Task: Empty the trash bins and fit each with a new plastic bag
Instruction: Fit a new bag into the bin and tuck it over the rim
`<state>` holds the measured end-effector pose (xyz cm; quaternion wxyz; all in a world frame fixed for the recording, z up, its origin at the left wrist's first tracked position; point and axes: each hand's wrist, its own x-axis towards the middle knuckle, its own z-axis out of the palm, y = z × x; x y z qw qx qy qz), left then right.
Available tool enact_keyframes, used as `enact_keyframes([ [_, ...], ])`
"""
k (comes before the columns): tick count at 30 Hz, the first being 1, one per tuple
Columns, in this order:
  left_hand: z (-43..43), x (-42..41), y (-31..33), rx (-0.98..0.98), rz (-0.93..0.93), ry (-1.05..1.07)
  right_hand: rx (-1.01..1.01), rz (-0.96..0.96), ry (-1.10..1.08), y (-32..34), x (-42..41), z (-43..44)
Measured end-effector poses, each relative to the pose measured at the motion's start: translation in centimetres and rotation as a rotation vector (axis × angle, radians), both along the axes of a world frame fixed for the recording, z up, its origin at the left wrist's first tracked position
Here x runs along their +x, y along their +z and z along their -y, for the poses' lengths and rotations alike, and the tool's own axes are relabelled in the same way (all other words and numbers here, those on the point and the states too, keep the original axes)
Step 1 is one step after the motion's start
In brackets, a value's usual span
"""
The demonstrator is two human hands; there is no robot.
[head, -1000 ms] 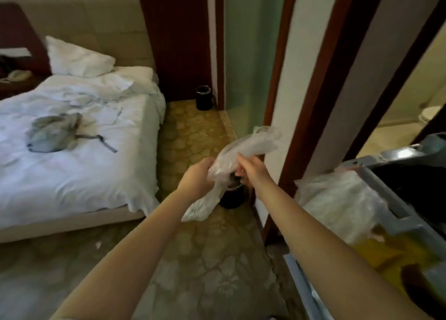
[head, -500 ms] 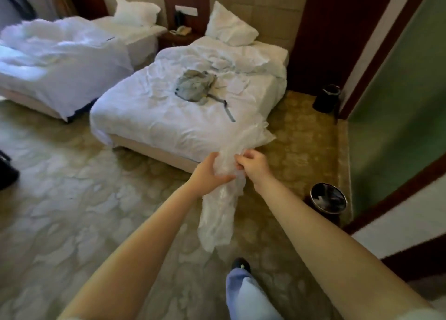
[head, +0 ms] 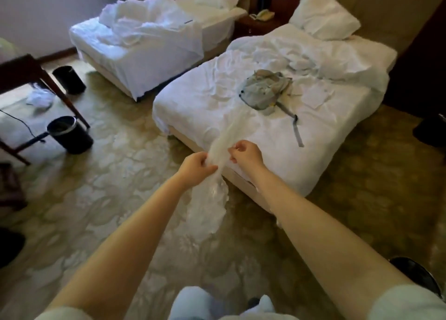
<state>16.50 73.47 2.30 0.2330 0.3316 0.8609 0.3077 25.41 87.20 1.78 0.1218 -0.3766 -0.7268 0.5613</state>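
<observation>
- Head view: my left hand [head: 196,166] is clenched around a clear plastic bag [head: 212,206], gripping it at its bunched middle.
- My right hand [head: 246,152] sits just beside the left, a little farther from me, pinching the same bag between thumb and fingertips.
- Above my hands the bag streams up and away in a blurred strip; below my left hand it hangs loose and crumpled toward the carpet.
- Well to the left of my left hand, a black trash bin [head: 68,135] stands on the carpet beside a dark wooden table leg [head: 64,95].
- Farther off, beyond that one, a second black trash bin [head: 69,79] stands near the foot of the far bed [head: 144,51].
- Just beyond my right hand lies the near bed [head: 265,117], its white sheets rumpled, with a grey backpack [head: 264,91] on top.
- Near my right elbow, at the frame's lower right edge, the dark rim of another bin [head: 417,273] shows.
</observation>
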Motion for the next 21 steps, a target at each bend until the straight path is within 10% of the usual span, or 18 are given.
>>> enact_keyframes([
  [21, 9.0, -51.4, -1.8, 0.221, 0.017, 0.615, 0.025, 0.189, 0.738, -1.4, -51.9, 7.7],
])
